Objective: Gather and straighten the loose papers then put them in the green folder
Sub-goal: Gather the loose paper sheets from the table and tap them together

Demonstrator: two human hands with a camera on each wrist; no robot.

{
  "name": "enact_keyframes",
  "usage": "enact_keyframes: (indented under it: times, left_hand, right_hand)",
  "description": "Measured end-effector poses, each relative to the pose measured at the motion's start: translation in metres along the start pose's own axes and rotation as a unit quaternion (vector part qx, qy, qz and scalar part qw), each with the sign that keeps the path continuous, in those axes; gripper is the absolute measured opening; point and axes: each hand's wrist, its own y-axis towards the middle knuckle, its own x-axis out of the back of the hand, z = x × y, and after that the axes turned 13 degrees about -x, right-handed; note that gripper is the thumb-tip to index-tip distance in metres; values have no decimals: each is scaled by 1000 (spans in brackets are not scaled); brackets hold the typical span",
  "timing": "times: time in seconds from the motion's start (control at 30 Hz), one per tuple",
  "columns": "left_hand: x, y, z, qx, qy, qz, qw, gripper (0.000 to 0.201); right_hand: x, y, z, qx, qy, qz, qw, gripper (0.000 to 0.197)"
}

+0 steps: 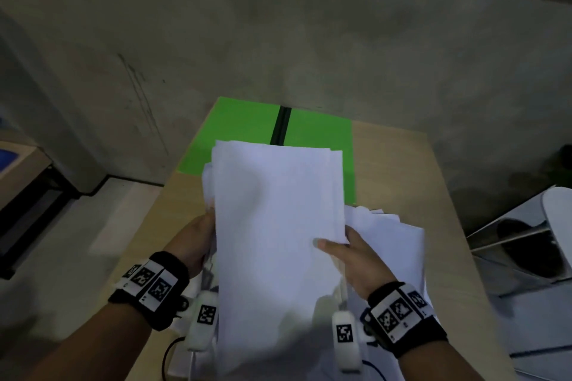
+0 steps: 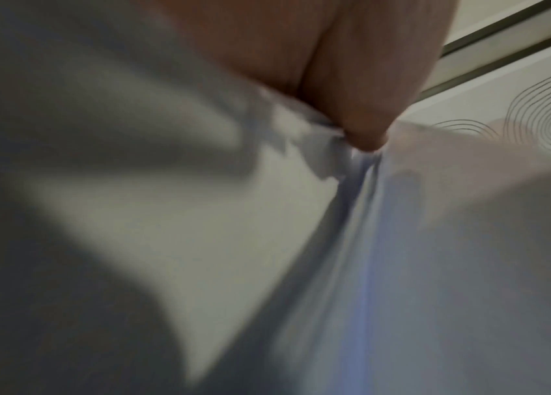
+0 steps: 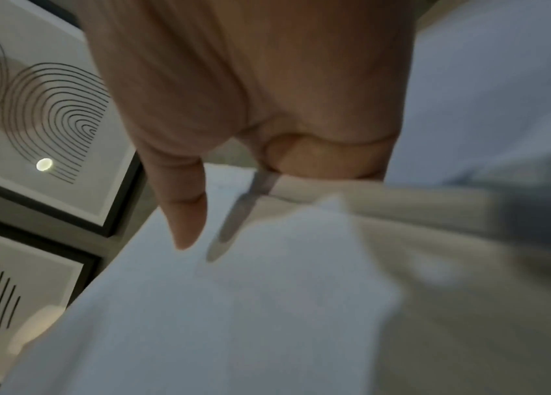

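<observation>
A stack of white papers (image 1: 275,226) is held up above the wooden table (image 1: 448,257), its sheets uneven at the top and left edges. My left hand (image 1: 198,235) grips the stack's left edge; in the left wrist view the left hand (image 2: 352,112) presses into the paper stack (image 2: 402,240). My right hand (image 1: 346,249) pinches the right edge, thumb on the front sheet; the right wrist view shows the right hand (image 3: 226,187) on the paper stack (image 3: 233,307). More loose papers (image 1: 393,244) lie on the table under my right hand. The green folder (image 1: 247,130) lies open behind the stack.
A grey wall (image 1: 278,40) rises right behind the table. A white chair or bin (image 1: 526,241) stands to the right of the table. Framed line-art pictures (image 3: 40,112) hang on the wall. The floor (image 1: 77,241) lies off the table's left edge.
</observation>
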Motion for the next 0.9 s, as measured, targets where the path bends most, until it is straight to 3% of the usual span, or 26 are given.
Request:
enact_keyframes:
  times: [0.1, 0.17, 0.23, 0.3, 0.37, 0.43, 0.57, 0.7, 0.77, 0.83, 0.9]
  left_hand:
    - [-8, -7, -11, -40, -97, 25, 994, 78]
    - [-11, -10, -18, -100, -52, 44, 993, 88]
    - [-14, -12, -24, -161, 27, 35, 986, 59]
    - [-25, -14, -36, -199, 18, 11, 980, 11]
    - [-30, -14, -44, -243, 13, 7, 970, 17]
    - [-31, -17, -49, -274, 11, 21, 961, 8]
    - [-33, -24, -56, -350, 3, 14, 937, 55]
    - [-39, -20, -55, -375, 10, -60, 925, 83]
    - [-45, -20, -57, -377, 5, -83, 923, 76]
    - [-51, -20, -62, -385, -6, -101, 917, 62]
    - [-52, -19, -66, -394, -28, -116, 911, 67]
  right_hand:
    - [-2, -5, 6, 47, -38, -30, 998, 29]
    - [-4, -13, 10, 87, -48, -60, 993, 26]
    - [-7, -23, 15, 137, -48, -75, 987, 27]
    - [-5, -33, 21, 176, -21, -93, 980, 26]
    - [-2, -43, 28, 210, 4, -104, 972, 22]
    - [-1, -52, 31, 235, 19, -91, 968, 21]
    - [-4, -60, 26, 241, 14, -109, 964, 69]
    - [-17, -57, 19, 255, 28, -149, 955, 42]
    - [-25, -57, 19, 250, 56, -136, 957, 25]
    - [-28, -58, 21, 261, 73, -143, 952, 20]
    - [-27, -60, 24, 285, 84, -156, 942, 20]
